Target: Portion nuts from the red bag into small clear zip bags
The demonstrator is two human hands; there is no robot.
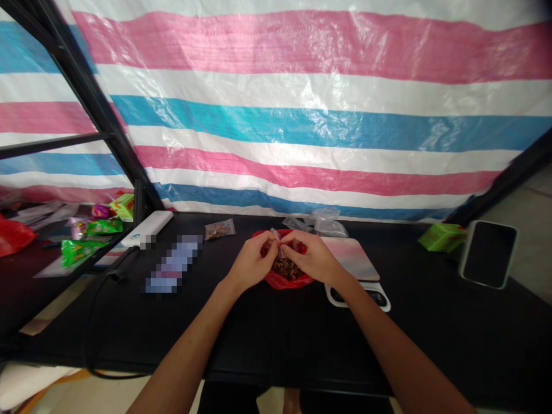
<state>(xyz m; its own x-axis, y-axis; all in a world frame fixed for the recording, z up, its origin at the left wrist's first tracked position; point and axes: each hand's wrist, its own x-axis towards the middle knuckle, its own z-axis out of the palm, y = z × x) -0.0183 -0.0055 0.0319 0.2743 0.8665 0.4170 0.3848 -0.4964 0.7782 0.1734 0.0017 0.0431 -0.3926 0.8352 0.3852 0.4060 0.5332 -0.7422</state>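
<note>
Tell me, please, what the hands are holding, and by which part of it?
The left hand and right hand pinch a small clear plastic bag near its top edge, above a red bag; fingers hide most of it.

We pinch a small clear plastic bag point(276, 237) between the fingertips of our left hand point(249, 264) and right hand point(313, 259), just above an open red plastic bag point(288, 280) holding dark brown dried pieces point(284, 269). Beneath our hands stretches a matte black tabletop point(276, 339). Just beside our right hand lies a flat pink-and-white rectangular pad point(351, 257) on a white base point(382, 300). Behind it sit crumpled clear plastic bags point(317, 223). Further left lie a small clear packet of brown pieces point(219, 229) and a white power bank point(149, 227). A pink, white and blue striped plastic tarp point(302, 126) hangs beyond the tabletop.
</note>
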